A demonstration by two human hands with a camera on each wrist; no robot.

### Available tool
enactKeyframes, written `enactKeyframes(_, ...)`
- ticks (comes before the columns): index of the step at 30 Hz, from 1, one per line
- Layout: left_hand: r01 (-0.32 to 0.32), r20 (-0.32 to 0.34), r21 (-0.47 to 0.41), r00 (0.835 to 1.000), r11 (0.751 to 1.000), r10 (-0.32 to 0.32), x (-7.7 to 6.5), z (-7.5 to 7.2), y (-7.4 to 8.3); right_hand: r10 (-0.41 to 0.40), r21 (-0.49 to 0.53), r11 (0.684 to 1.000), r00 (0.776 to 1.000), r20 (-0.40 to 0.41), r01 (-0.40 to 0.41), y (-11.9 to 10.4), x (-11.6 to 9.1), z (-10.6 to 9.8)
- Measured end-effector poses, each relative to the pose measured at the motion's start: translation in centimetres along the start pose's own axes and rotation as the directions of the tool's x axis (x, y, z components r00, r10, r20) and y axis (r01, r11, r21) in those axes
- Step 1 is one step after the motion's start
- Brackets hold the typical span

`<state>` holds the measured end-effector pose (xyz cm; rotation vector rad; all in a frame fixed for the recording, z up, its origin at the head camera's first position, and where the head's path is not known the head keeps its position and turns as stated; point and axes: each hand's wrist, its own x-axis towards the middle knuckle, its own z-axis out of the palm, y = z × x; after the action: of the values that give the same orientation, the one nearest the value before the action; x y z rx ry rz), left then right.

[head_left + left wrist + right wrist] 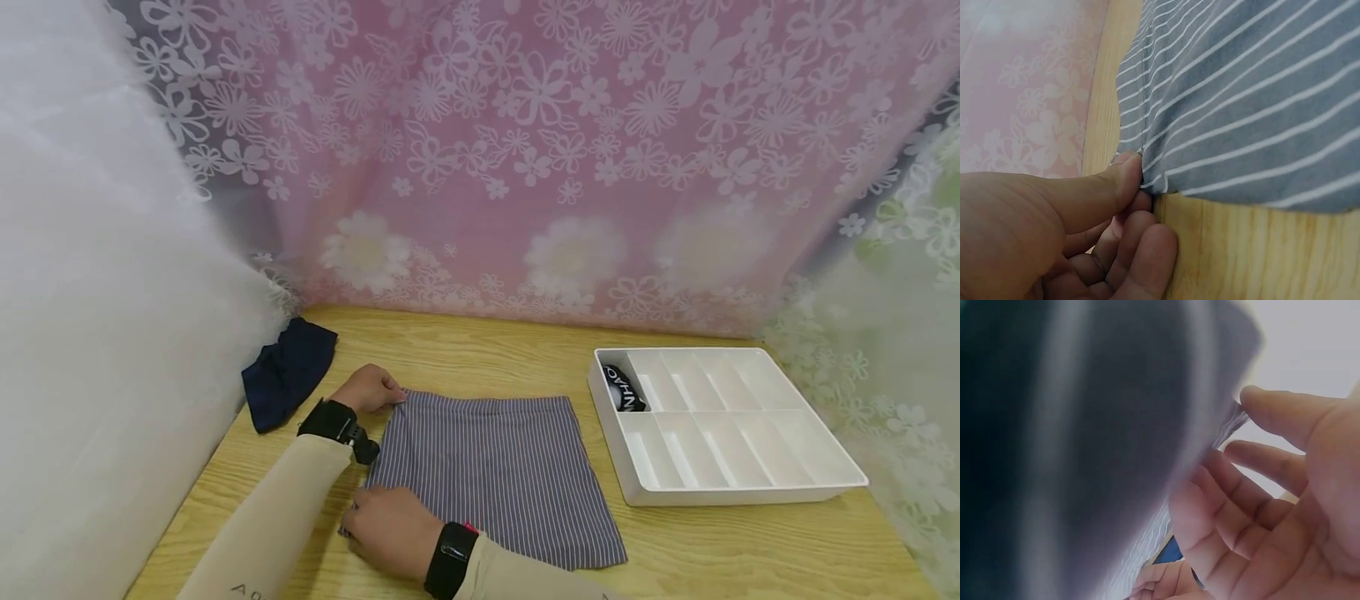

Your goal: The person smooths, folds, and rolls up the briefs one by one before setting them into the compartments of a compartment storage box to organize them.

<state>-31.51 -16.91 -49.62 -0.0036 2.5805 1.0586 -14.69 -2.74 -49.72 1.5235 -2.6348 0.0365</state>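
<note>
A blue-grey garment with white stripes (495, 467) lies spread on the table, its waistband (487, 407) at the far side. At its far left corner my left hand (369, 389) pinches the waistband edge between thumb and fingers, which shows close up in the left wrist view on the striped cloth (1254, 119). My right hand (396, 531) holds the near left corner. In the right wrist view the thumb and fingers of this hand (1260, 500) are at the cloth's edge, and the blurred cloth (1122, 425) fills the left side.
A crumpled dark navy cloth (288, 375) lies at the far left, beside the white side sheet (112, 292). On the right stands a white divided tray (742, 496), with a black rolled item with white lettering (624, 390) in its far left compartment. A pink flowered curtain (525, 167) hangs behind.
</note>
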Motion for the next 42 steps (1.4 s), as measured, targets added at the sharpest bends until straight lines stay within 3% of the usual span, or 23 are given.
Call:
enactKeyframes(11, 0.004, 0.008, 0.001, 1.0, 1.0, -0.004, 0.26, 0.17, -0.1, -0.018, -0.05, 0.999, 1.0, -0.011, 0.017, -0.23, 0.43, 0.53)
enactKeyframes(31, -0.05, 0.07, 0.014, 0.996, 0.999, 0.049, 0.39, -0.12, -0.54, -0.026, -0.081, 0.996, 0.999, -0.031, 0.024, -0.53, 0.57, 0.26)
enactKeyframes(42, -0.065, 0.085, 0.023, 0.994, 0.998, 0.063, 0.08, -0.61, -0.39, -0.019, -0.051, 0.999, 1.0, -0.023, 0.018, -0.62, 0.49, -0.11)
